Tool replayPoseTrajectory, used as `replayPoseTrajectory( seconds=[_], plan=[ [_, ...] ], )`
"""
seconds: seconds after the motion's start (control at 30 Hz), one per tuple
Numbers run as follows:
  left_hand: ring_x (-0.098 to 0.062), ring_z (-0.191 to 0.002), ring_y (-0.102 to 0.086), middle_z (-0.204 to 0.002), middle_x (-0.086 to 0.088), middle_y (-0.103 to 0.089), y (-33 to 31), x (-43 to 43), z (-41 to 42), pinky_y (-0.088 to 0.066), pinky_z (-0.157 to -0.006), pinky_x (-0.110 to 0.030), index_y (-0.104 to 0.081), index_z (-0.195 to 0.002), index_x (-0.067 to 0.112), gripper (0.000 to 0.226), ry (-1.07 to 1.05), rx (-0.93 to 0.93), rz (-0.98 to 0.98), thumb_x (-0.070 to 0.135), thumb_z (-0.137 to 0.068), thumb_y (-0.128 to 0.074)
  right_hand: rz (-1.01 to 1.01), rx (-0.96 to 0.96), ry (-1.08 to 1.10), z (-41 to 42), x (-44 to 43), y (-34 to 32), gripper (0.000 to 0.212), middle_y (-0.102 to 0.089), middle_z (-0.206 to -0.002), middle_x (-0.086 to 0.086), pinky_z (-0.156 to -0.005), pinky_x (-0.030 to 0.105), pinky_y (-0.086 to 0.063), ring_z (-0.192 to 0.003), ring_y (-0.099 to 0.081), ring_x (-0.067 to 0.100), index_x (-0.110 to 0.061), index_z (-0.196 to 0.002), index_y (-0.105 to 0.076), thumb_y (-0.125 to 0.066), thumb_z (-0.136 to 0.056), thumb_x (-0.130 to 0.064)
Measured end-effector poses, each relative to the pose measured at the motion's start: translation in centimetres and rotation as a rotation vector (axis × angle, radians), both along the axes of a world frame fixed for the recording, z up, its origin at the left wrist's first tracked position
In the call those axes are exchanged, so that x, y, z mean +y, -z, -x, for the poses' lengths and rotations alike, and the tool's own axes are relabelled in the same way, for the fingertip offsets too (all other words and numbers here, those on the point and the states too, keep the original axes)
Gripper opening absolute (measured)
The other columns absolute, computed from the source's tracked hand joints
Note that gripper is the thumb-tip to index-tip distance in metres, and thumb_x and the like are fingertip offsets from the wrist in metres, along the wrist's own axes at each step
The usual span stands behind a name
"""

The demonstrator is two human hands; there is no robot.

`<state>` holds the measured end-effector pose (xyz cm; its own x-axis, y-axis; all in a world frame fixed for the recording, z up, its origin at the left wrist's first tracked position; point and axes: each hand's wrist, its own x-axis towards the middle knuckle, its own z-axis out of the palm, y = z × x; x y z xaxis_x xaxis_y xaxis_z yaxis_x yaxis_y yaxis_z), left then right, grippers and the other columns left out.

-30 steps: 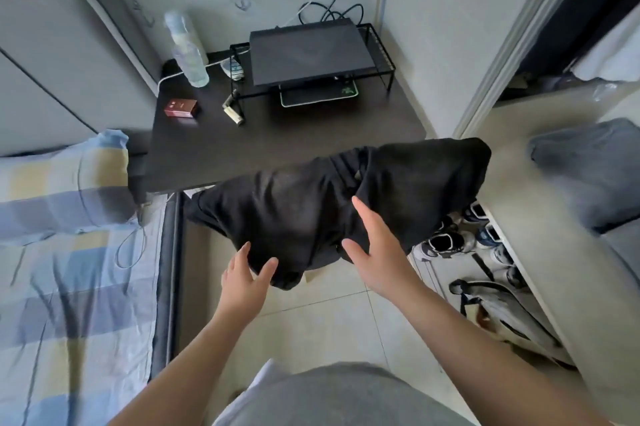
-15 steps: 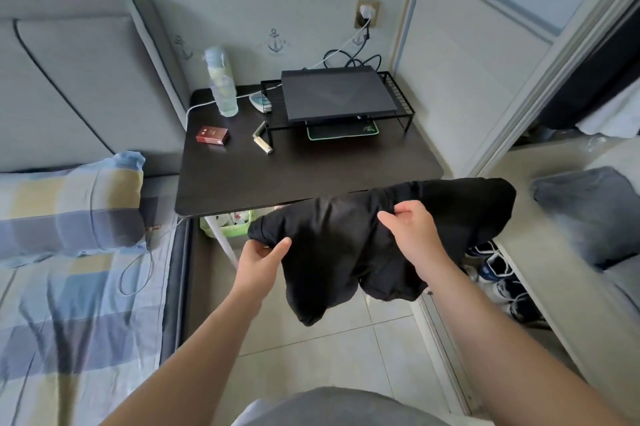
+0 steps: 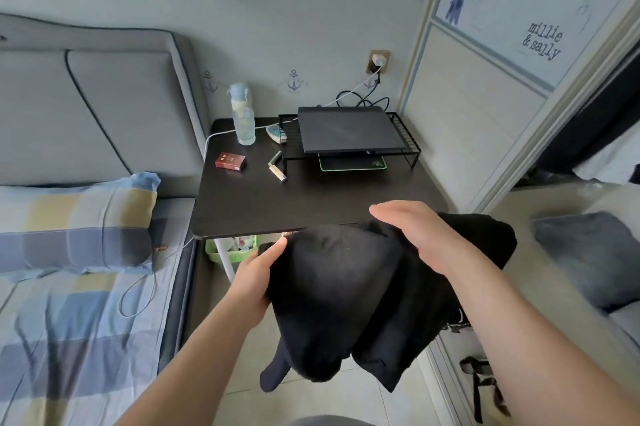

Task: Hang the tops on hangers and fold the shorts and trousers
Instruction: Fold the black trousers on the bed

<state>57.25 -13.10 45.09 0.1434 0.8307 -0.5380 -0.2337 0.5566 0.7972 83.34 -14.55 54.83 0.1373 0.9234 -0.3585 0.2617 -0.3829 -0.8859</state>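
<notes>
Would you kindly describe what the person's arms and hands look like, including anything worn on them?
The left hand and right hand are ungloved, with no ring, watch or bracelet in sight. The left forearm and right forearm are bare, and no sleeve shows.

Black garment [image 3: 339,287]: soft matt cloth, creased. Worktop [image 3: 311,204]: dark, smooth, faint sheen, wood-like. Rack [image 3: 405,129]: thin black metal wire. Bottle [image 3: 244,124]: clear plastic. Headboard [image 3: 104,107]: grey padded fabric. Bed sheet [image 3: 69,321]: checked cloth, wrinkled. Floor [image 3: 346,398]: pale tile, slight sheen.
</notes>
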Motion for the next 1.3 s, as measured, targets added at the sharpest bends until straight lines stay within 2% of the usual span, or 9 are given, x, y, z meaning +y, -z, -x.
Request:
replayPoseTrajectory(
  seconds=[0.17, 0.4, 0.5, 0.6, 0.7, 0.83, 0.97, 1.1, 1.3],
  plan=[
    [-0.004, -0.081, -0.073, -0.097, 0.007, -0.078, -5.0, 0.7, 1.2, -0.047, -0.071, -0.025, -0.075, -0.103, 0.021, 0.015, -0.026, 0.128, -0.181, 0.031, -0.092, -0.070, -0.167, 0.029, -0.073, 1.2, 1.5, -4.6, 0.018, -0.074, -0.104, -0.022, -0.090, 0.021, -0.035, -0.112, -0.056, -0.007, -0.035, -0.094, -0.080, -0.072, -0.088, -0.020],
    [-0.027, -0.094, -0.074, -0.103, -0.010, -0.077, -14.0, 2.1, 4.6, -0.057, -0.092, -0.046, -0.073, -0.103, 0.013, 0.015, 0.029, 0.091, -0.294, 0.021, -0.091, -0.069, -0.340, 0.048, -0.036, 4.2, 2.5, -11.8, 0.025, -0.072, -0.114, -0.001, -0.111, 0.043, -0.044, -0.115, -0.064, 0.021, -0.030, -0.105, -0.078, -0.076, -0.085, -0.015],
    [-0.026, -0.082, -0.074, -0.089, -0.010, -0.076, -19.2, 3.5, 6.0, -0.059, -0.079, -0.043, -0.070, -0.097, 0.016, 0.012, -0.127, 0.017, -0.394, 0.009, -0.090, -0.064, -0.438, 0.067, -0.069, 6.1, 2.9, -15.4, 0.028, -0.072, -0.115, 0.003, -0.106, 0.042, -0.049, -0.109, -0.068, 0.022, -0.027, -0.109, -0.075, -0.073, -0.087, -0.010],
    [-0.021, -0.063, -0.071, -0.074, -0.010, -0.072, -25.3, 4.4, 7.7, -0.058, -0.058, -0.033, -0.070, -0.080, 0.015, 0.021, -0.264, 0.014, -0.540, 0.001, -0.087, -0.056, -0.601, 0.088, -0.105, 8.4, 3.2, -19.5, 0.029, -0.074, -0.109, 0.001, -0.085, 0.028, -0.058, -0.101, -0.071, 0.019, -0.026, -0.111, -0.073, -0.071, -0.089, -0.008],
    [-0.025, -0.077, -0.072, -0.084, -0.009, -0.075, -31.8, 4.7, 9.9, -0.062, -0.065, -0.036, -0.069, -0.093, 0.012, 0.023, -0.366, 0.005, -0.679, -0.002, -0.085, -0.053, -0.752, 0.104, -0.187, 10.9, 3.5, -24.5, 0.028, -0.076, -0.101, 0.003, -0.072, 0.023, -0.057, -0.094, -0.074, 0.019, -0.024, -0.112, -0.072, -0.068, -0.091, -0.006],
    [-0.027, -0.089, -0.071, -0.094, -0.010, -0.075, -41.0, 5.1, 13.0, -0.061, -0.078, -0.042, -0.070, -0.100, 0.016, 0.032, -0.451, 0.062, -0.875, -0.003, -0.082, -0.051, -0.912, 0.039, -0.299, 14.8, 4.0, -31.0, 0.027, -0.076, -0.103, 0.001, -0.080, 0.030, -0.057, -0.095, -0.073, 0.020, -0.025, -0.111, -0.070, -0.067, -0.092, -0.006],
    [-0.026, -0.077, -0.060, -0.084, -0.011, -0.063, -49.7, 5.3, 17.0, -0.053, -0.070, -0.038, -0.064, -0.102, 0.005, 0.032, -0.515, 0.201, -1.012, -0.004, -0.076, -0.046, -1.053, -0.031, -0.422, 19.1, 4.2, -36.6, 0.032, -0.074, -0.106, -0.009, -0.084, 0.027, -0.055, -0.097, -0.072, 0.013, -0.033, -0.117, -0.065, -0.068, -0.092, -0.012],
    [-0.025, -0.079, -0.053, -0.086, -0.010, -0.056, -57.0, 4.1, 21.8, -0.046, -0.069, -0.038, -0.061, -0.094, 0.008, 0.025, -0.567, 0.359, -1.084, -0.003, -0.078, -0.046, -1.147, -0.195, -0.592, 23.6, 3.0, -42.2, 0.043, -0.066, -0.123, -0.015, -0.104, 0.039, -0.049, -0.116, -0.064, 0.011, -0.048, -0.123, -0.060, -0.069, -0.082, -0.042],
    [-0.023, -0.070, -0.070, -0.084, -0.010, -0.074, -64.1, 0.5, 29.3, -0.056, -0.057, -0.028, -0.075, -0.099, 0.018, 0.046, -0.467, 0.504, -1.240, -0.008, -0.081, -0.041, -1.177, -0.353, -0.793, 31.2, 1.7, -49.2, 0.024, -0.077, -0.087, -0.003, -0.078, 0.034, -0.059, -0.078, -0.075, 0.018, -0.042, -0.113, -0.064, -0.059, -0.093, -0.055]
  ],
)
